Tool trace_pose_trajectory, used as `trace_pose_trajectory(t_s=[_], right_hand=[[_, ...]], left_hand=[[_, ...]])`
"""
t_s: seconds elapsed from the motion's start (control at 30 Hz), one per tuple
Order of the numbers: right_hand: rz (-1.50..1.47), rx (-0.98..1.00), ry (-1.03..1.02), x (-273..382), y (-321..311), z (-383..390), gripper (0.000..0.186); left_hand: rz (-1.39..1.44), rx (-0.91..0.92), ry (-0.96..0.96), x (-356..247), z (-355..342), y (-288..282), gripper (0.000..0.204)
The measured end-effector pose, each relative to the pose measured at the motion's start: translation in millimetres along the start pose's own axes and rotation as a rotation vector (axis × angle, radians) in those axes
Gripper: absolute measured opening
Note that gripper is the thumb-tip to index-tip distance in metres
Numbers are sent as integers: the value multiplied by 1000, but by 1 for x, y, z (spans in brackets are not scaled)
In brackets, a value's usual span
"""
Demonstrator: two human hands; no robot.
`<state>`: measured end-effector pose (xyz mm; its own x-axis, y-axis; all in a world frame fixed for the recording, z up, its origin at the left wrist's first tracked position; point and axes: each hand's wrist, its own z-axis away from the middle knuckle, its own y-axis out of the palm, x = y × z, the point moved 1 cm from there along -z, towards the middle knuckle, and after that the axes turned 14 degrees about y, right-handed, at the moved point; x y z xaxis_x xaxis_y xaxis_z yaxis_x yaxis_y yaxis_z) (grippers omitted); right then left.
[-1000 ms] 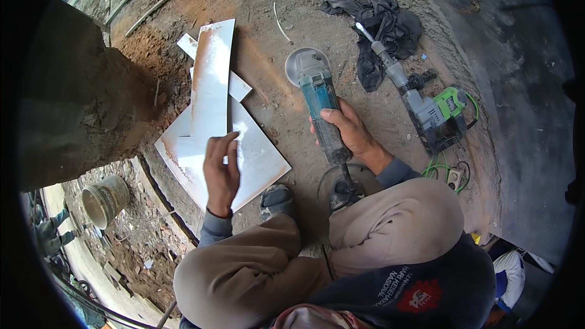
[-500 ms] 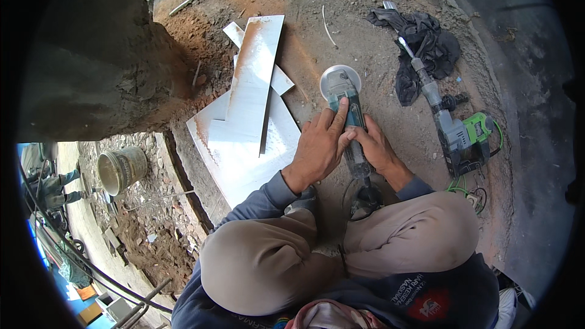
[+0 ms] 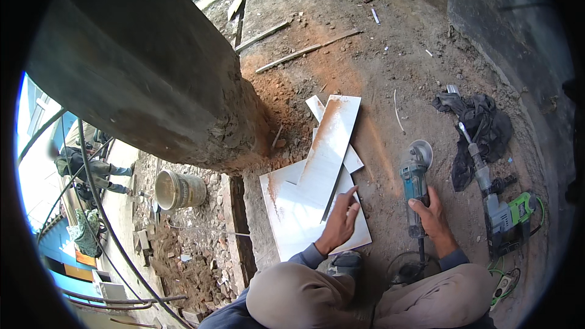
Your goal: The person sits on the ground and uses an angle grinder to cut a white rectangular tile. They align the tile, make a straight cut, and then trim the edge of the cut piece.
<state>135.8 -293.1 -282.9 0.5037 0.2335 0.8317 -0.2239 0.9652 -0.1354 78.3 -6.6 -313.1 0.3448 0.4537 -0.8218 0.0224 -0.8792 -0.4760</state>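
Note:
My right hand [image 3: 436, 222] is wrapped round the grip of an angle grinder [image 3: 415, 181]. The grinder is teal and dark grey, with a pale round disc [image 3: 421, 152] at its far end, and it rests on or just above the dirt. My left hand [image 3: 341, 222] is empty, its fingers apart and partly bent. It hovers over or touches the right part of a large white tile [image 3: 286, 216]; contact cannot be made out. A long cut tile strip [image 3: 329, 146], stained with orange dust, lies slantwise across it, with narrower white pieces under the strip.
On the right lie a green and grey power drill [image 3: 506, 216] and a black cloth [image 3: 484, 134]. A thick pillar [image 3: 164, 79] stands at the left. Beyond a narrow trench are a dirty bucket [image 3: 180, 190] and rubble. Farther left a person [image 3: 91, 167] is near dark cables.
My left hand has come off the grinder and moved left to the tiles. My right hand has shifted to wrap round the grinder's grip. The view has turned, showing more of the ground ahead.

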Motion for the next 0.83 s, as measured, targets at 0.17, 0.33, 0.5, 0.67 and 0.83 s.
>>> trace_pose_trajectory(t_s=[0.17,0.33,0.5,0.67,0.83], right_hand=[[278,-351,-68,-40,-28,-40,74],[602,-631,-77,-58,-50,-73,87],[827,-782,-37,-83,-67,-88,82],[970,-812,-84,-86,-75,-98,79],[1075,-826,-162,-93,-70,-107,83]], left_hand=[[-45,-656,-605,89,97,-48,44],[290,-960,-927,132,137,-67,42],[754,-1020,-835,161,135,-66,43],[901,-929,-786,175,121,-70,51],[958,-912,-805,203,130,-77,62]])
